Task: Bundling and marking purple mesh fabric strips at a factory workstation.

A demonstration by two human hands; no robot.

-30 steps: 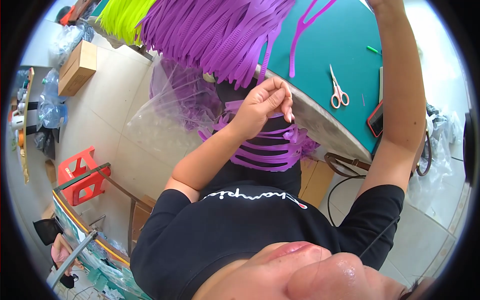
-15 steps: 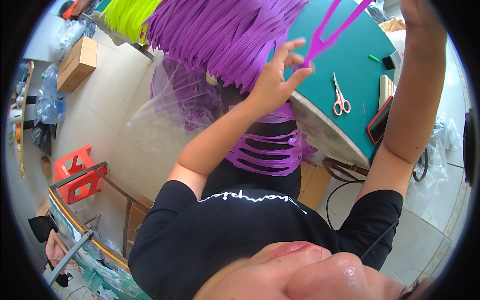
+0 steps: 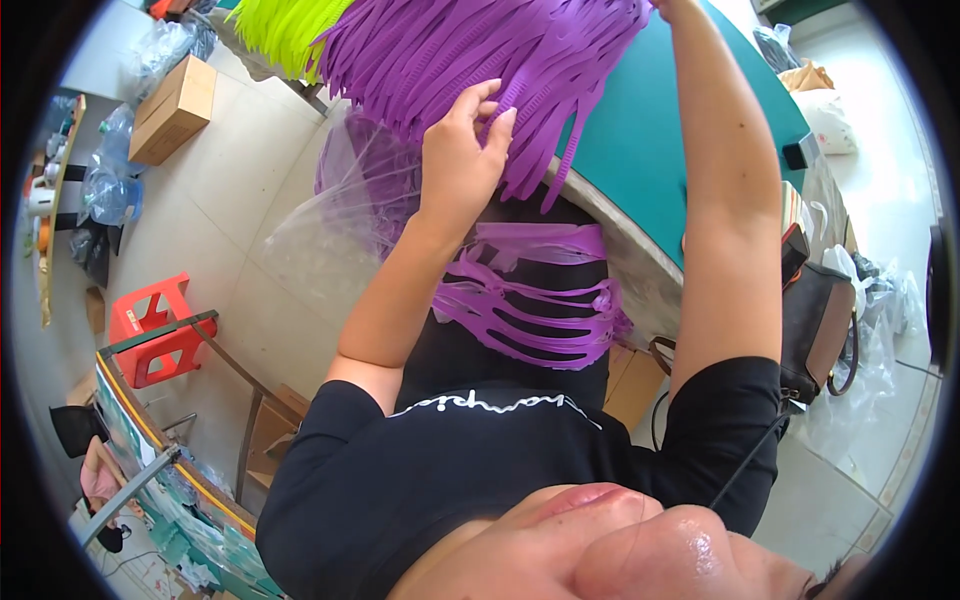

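Thick heap of ridged purple straps (image 3: 440,70) at top centre, piled on the green tabletop (image 3: 640,150), lower ends hanging over the near edge. Left hand (image 3: 465,160) is in front of the heap's lower part: fingers bent, half open, thumb tip apart from the index fingertip, nothing clearly pinched; can't tell whether fingertips touch the straps behind them. Right hand (image 3: 668,8) is at the heap's upper right corner, mostly cut off by the top edge; can't tell if its fingers are closed on a strap or loose. Right forearm crosses over the tabletop. Yellow-green straps (image 3: 285,35) lie against the heap's left side. Purple strips (image 3: 540,320), slotted and tangled, lie across the person's black-clad lap. Clear plastic bag (image 3: 330,205) with purple pieces is below the heap, left of the lap. Further right, beside the table: brown-and-black handbag (image 3: 815,340); small black box (image 3: 800,155) near the table's right edge. Far left: cardboard box (image 3: 175,110) on the tiled floor, red plastic stool (image 3: 150,335) lower down, and another person in pink (image 3: 98,475) at lower left.
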